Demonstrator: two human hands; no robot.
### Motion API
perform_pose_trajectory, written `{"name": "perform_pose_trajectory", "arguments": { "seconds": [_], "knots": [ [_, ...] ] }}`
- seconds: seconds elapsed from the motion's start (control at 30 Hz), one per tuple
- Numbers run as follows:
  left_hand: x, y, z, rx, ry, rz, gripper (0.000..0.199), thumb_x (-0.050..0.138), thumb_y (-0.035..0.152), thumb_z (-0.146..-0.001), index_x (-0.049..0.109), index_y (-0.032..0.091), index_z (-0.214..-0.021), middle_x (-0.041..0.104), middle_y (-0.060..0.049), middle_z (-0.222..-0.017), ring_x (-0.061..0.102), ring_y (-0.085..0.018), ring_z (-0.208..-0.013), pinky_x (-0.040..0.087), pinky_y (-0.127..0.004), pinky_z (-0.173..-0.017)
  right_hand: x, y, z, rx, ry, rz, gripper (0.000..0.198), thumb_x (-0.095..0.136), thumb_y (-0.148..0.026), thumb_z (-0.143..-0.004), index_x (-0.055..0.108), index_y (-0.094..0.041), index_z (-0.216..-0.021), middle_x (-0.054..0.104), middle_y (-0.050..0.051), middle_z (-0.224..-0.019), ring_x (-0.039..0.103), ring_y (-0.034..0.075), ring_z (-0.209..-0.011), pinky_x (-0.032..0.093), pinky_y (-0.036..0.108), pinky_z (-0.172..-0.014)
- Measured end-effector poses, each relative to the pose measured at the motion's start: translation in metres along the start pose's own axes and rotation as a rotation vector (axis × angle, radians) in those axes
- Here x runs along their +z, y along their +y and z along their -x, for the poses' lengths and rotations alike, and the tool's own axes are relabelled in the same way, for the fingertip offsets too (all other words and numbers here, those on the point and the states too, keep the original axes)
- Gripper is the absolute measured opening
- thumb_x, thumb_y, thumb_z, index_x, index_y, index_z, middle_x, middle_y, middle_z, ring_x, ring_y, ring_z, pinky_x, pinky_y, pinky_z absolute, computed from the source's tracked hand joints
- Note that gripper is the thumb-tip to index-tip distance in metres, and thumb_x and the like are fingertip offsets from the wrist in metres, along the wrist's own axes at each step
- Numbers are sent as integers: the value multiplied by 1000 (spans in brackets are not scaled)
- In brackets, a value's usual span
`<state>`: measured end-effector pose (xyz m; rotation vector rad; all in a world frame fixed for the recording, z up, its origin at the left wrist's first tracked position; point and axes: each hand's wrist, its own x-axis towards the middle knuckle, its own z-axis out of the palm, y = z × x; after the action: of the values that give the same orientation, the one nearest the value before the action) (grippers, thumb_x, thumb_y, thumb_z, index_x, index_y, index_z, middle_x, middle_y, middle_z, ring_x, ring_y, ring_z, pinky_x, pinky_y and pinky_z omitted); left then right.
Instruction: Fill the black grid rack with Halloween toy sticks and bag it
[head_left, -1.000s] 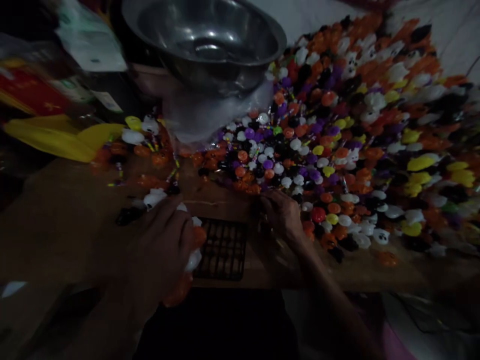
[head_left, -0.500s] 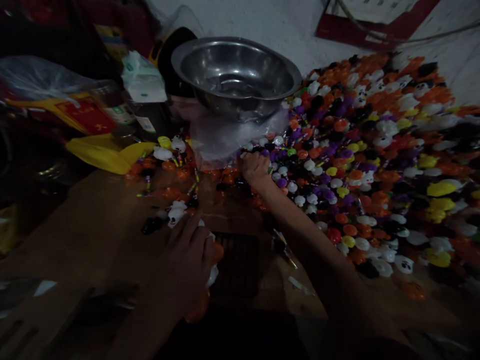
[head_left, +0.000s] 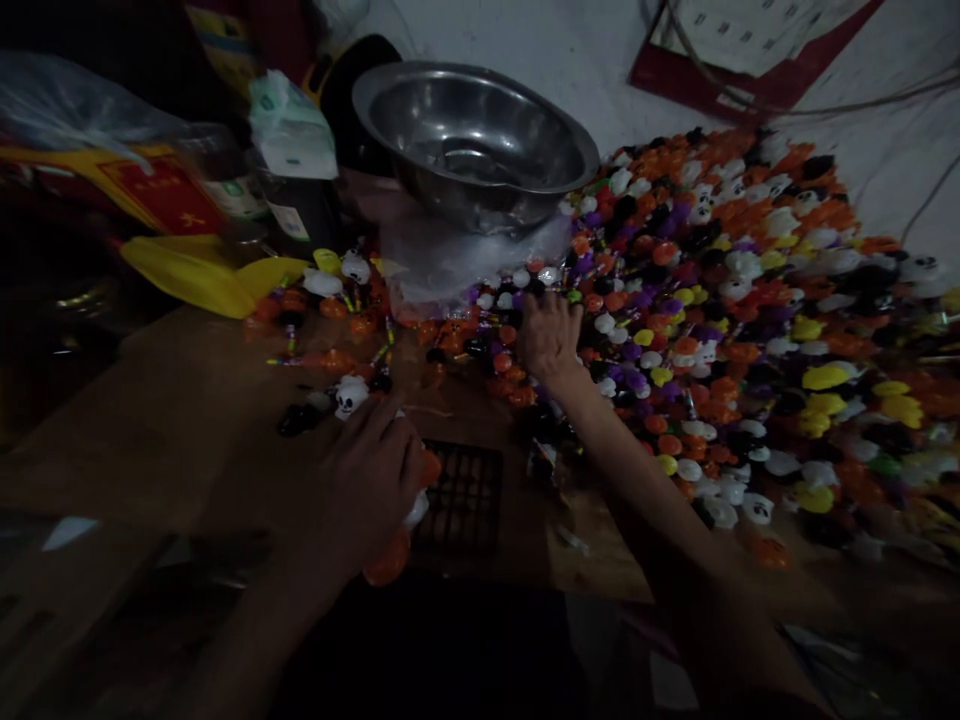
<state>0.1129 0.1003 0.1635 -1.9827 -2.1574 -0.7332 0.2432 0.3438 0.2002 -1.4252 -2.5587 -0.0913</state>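
My left hand (head_left: pixel 371 475) is curled round several small plastic Halloween figures near the table's front edge. An orange figure (head_left: pixel 388 558) and a white one (head_left: pixel 416 508) stick out on its right side; the rest is hidden under the palm. My right hand (head_left: pixel 550 340) reaches down onto the near left edge of a big pile of plastic figures (head_left: pixel 675 350), its fingers apart. The pile mixes orange, white, purple, black and yellow pieces. A white skull-like figure (head_left: pixel 350 396) lies just beyond my left fingers.
A steel basin (head_left: pixel 480 190) stands at the back on a clear plastic bag (head_left: pixel 442 260). More figures with striped sticks (head_left: pixel 360 310) lie left of the bag. A yellow scoop-like piece (head_left: pixel 202 280), bottles (head_left: pixel 289 215) and a dark slotted grid (head_left: pixel 465 495) are nearby.
My right hand has moved to the right along the pile's edge, and its fingers have spread. My left hand keeps its hold on the figures. The view has shifted slightly.
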Motion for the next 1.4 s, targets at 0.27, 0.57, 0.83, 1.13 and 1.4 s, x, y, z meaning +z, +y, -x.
{"name": "perform_pose_trajectory", "arguments": {
  "seconds": [0.27,0.57,0.83,1.13,1.4],
  "knots": [
    [-4,-2,-2,22,-63,-32,27,36,16,-97,58,24,-83,72,-13,-106,60,-34,-132,55,-59,-107,38,-11,-6,-277,-134,-219,41,69,-22,-93,68,-16,-133,67,17,-137,53,33,-133,36,48,-115],
    [-13,-2,-9,11,-66,-35,31,35,28,-104,59,21,-85,72,-15,-124,65,-32,-125,56,-52,-103,-10,28,24,-252,-242,-920,48,68,-53,-93,72,-15,-123,77,7,-110,70,22,-103,53,32,-91],
    [-26,-5,-12,-35,-150,5,33,36,30,-104,66,19,-96,69,-12,-134,63,-28,-129,52,-46,-111,38,-14,112,-459,-357,-503,55,82,-27,-85,65,-14,-135,66,17,-137,60,30,-127,48,42,-106],
    [-27,-11,-11,-40,-119,86,24,39,25,-102,61,21,-95,68,-12,-135,64,-28,-127,53,-50,-109,35,10,149,-266,-251,-217,26,58,-20,-99,69,-18,-123,67,15,-116,59,30,-108,44,44,-96],
    [-30,-17,-6,-73,-185,114,22,38,24,-102,60,28,-105,60,-2,-146,58,-24,-137,52,-49,-114,34,-21,139,-170,-278,-170,38,44,-9,-100,63,-13,-133,64,17,-120,58,26,-101,39,39,-89]
  ]
}}
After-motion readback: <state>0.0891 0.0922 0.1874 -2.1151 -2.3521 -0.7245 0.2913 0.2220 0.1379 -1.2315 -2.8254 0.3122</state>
